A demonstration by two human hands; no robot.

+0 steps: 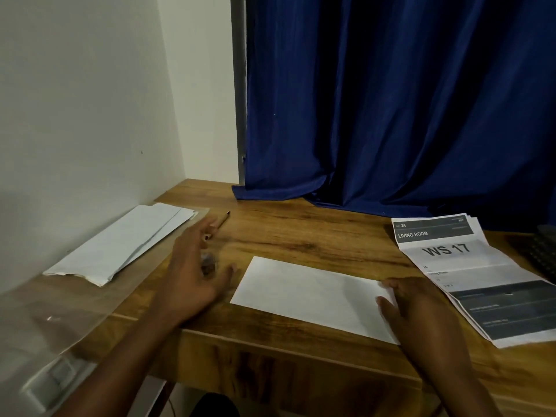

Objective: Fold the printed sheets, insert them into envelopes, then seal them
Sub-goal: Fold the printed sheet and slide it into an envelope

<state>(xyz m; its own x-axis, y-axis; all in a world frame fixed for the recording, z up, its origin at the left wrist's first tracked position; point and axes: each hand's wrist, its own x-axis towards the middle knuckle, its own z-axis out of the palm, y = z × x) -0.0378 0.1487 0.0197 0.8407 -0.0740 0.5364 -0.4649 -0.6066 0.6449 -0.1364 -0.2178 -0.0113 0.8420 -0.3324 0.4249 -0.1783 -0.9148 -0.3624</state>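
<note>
A white envelope point(310, 296) lies flat near the front edge of the wooden table point(301, 236). My right hand point(418, 311) rests on its right end, fingers curled at the edge. My left hand point(192, 272) hovers open over the table left of the envelope, fingers spread, blurred. A small dark object point(208, 261) lies beneath its fingers; I cannot tell what it is. A stack of printed sheets point(469, 275) with creases, headed "LIVING ROOM" and "WS 17", lies at the right. A pile of white envelopes point(120, 245) lies at the left by the wall.
A pencil point(221, 222) lies on the table beyond my left hand. A blue curtain point(391, 115) drapes onto the table's back edge. A clear plastic sheet point(60, 311) covers the left part. A dark ridged object point(541, 254) sits at the far right edge.
</note>
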